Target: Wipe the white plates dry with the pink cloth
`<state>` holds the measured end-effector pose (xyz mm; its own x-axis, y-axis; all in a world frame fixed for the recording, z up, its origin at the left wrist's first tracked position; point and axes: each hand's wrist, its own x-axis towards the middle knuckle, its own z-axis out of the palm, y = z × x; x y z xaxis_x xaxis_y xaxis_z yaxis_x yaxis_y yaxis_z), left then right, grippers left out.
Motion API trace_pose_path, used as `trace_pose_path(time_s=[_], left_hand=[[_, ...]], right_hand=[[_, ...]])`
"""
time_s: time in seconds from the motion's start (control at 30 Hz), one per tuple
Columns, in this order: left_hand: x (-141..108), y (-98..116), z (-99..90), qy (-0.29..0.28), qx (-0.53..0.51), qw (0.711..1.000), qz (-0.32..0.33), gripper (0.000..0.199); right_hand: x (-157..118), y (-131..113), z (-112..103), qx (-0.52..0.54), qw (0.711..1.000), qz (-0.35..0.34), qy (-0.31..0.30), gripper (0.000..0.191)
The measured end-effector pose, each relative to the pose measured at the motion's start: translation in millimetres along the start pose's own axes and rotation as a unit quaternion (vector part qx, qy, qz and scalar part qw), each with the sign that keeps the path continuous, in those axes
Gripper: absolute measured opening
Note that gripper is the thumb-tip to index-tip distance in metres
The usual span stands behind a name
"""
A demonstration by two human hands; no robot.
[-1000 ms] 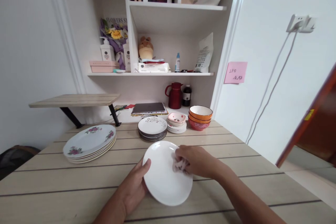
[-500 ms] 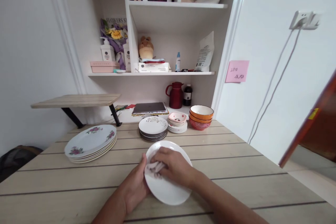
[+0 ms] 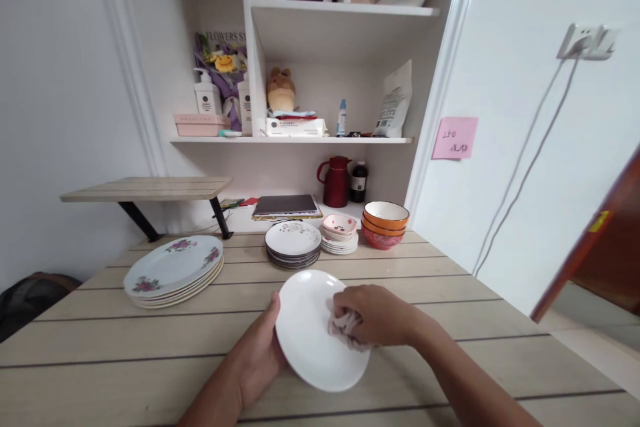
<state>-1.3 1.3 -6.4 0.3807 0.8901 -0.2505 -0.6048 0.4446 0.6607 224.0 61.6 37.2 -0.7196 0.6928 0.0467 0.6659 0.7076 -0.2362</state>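
Observation:
A round white plate [image 3: 307, 333] is tilted up above the near middle of the wooden table. My left hand [image 3: 263, 350] holds it by the left edge, thumb along the rim and the other fingers hidden behind it. Bunched in my right hand [image 3: 375, 315] is a pale crumpled cloth [image 3: 345, 328], pressed against the right part of the plate's face. Beyond the plate stand a stack of dark-rimmed floral plates [image 3: 293, 240], small white saucers [image 3: 340, 246] topped by pink-patterned dishes [image 3: 340, 225], and stacked orange and red bowls [image 3: 384, 223].
Oval flowered plates [image 3: 175, 267] are stacked at the left of the table [image 3: 125, 373], near a small raised shelf [image 3: 150, 189] on black legs. A dark laptop [image 3: 285, 205], a red jug [image 3: 337, 182] and a dark bottle [image 3: 359, 181] stand at the back.
My right hand has moved with the cloth from the plate's upper left to its right side. My left hand keeps its hold on the rim, nearly unmoved.

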Motion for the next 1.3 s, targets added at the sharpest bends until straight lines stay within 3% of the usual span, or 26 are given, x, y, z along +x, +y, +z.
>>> trace_pose_path(time_s=[0.23,0.33,0.53,0.7,0.83,1.0,1.13,1.3], left_hand=[[-1,1,3.8,-0.007,0.003,1.0,-0.008,0.07],[-1,1,4.6,-0.015,-0.004,1.0,-0.002,0.069],[6,-1,-2.7,-0.037,-0.008,0.999,0.009,0.067],[6,-1,0.0,0.003,0.003,1.0,0.021,0.062],[0,1,3.0,0.012,0.018,1.0,0.005,0.066],[-4,2,3.0,0.032,0.038,0.999,0.003,0.071],[-5,2,4.2,0.03,0.033,0.999,-0.004,0.073],[-3,2,3.4,0.008,0.026,1.0,-0.009,0.073]], right_hand=[[-2,-14,1,0.097,0.987,-0.11,-0.065,0.035],[5,-22,10,0.15,0.978,-0.134,-0.048,0.039],[31,-37,30,0.111,0.983,-0.071,0.125,0.032],[43,-25,24,0.028,0.983,0.036,0.176,0.037],[36,-8,11,-0.005,0.979,0.094,0.182,0.035],[12,9,-4,-0.007,0.986,0.129,0.11,0.034],[-7,13,-9,-0.001,0.999,0.043,0.001,0.027],[-11,-6,-4,0.035,0.992,-0.078,-0.088,0.033]])
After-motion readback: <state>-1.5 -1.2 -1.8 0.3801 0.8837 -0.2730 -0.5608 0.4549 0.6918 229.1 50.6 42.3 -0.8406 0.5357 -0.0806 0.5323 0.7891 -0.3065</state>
